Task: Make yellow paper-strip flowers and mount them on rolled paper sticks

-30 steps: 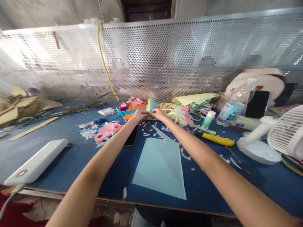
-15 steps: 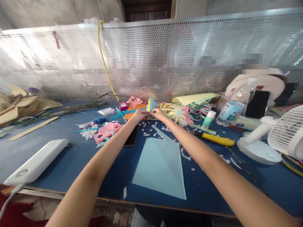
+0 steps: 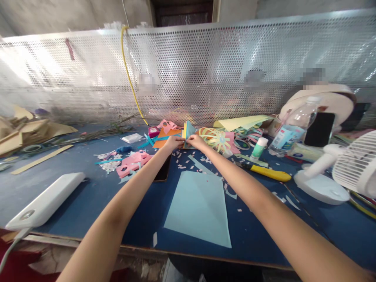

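Both my arms reach across the blue table. My left hand (image 3: 174, 143) and my right hand (image 3: 195, 141) meet at a small folded piece of yellow and blue paper (image 3: 189, 128), which stands up between them. The fingers of each hand are pinched on its lower part; the exact fold is too small to make out. Orange paper (image 3: 162, 138) lies just left of it. To the right of my hands is a fan of pale yellow paper strips (image 3: 219, 140). A light blue paper sheet (image 3: 201, 207) lies flat between my forearms.
Pink cut paper (image 3: 133, 162) and scraps lie left, near a dark phone (image 3: 163, 170) partly under my forearm. A white power bank (image 3: 47, 199) is at far left. Rightward are a glue stick (image 3: 259, 149), yellow-handled tool (image 3: 270, 172), bottle (image 3: 289, 133) and fan (image 3: 357, 162). Perforated metal (image 3: 188, 70) stands behind.
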`<action>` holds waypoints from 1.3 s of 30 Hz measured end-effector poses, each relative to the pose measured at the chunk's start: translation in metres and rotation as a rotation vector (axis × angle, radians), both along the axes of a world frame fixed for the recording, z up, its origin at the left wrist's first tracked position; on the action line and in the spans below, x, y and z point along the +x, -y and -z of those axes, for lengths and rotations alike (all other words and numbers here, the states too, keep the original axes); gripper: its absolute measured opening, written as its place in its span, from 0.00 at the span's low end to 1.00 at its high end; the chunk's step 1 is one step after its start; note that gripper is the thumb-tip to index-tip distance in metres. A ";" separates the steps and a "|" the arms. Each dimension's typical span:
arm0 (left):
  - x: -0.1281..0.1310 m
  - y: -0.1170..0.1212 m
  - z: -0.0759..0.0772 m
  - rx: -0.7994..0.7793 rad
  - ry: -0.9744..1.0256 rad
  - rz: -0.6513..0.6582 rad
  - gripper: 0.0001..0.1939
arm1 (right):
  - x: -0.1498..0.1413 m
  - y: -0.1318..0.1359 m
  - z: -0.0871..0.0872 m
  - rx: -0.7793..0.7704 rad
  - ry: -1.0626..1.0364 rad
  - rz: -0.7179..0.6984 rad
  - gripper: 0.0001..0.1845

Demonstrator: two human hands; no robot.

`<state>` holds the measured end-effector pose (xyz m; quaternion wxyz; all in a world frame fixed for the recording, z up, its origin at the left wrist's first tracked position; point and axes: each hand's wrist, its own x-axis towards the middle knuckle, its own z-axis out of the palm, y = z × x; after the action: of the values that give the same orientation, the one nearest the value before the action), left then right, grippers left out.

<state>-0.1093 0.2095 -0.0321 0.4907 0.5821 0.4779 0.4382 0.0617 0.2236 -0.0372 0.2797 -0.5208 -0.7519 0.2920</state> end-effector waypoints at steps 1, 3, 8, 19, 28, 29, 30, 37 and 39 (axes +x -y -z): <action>0.000 0.000 0.000 -0.001 0.001 -0.001 0.12 | 0.000 0.000 0.000 -0.002 -0.001 -0.001 0.16; 0.000 0.000 0.000 -0.003 0.002 0.001 0.12 | 0.000 0.000 0.000 -0.004 -0.002 -0.002 0.16; -0.001 0.000 0.000 -0.009 -0.002 0.012 0.12 | 0.000 0.000 0.001 -0.001 -0.006 -0.001 0.16; -0.001 -0.002 0.000 -0.012 -0.053 0.017 0.07 | 0.001 -0.002 0.003 0.005 0.001 -0.007 0.16; 0.000 -0.002 0.004 0.078 -0.155 -0.003 0.06 | 0.000 0.001 0.001 0.019 0.016 0.009 0.16; 0.001 -0.003 0.005 0.090 -0.170 -0.006 0.07 | 0.000 0.001 0.001 0.021 0.017 0.011 0.16; 0.002 -0.004 0.006 0.101 -0.181 -0.010 0.08 | -0.001 0.002 0.001 0.023 0.018 0.013 0.15; 0.006 -0.011 0.011 0.169 -0.245 -0.029 0.15 | -0.002 0.006 -0.002 0.045 0.036 0.044 0.15; 0.005 -0.012 0.011 0.191 -0.284 -0.045 0.15 | -0.002 0.007 -0.003 0.044 0.045 0.053 0.15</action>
<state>-0.1041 0.2216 -0.0429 0.3510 0.6713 0.5114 0.4058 0.0600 0.2171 -0.0346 0.2818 -0.5407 -0.7501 0.2561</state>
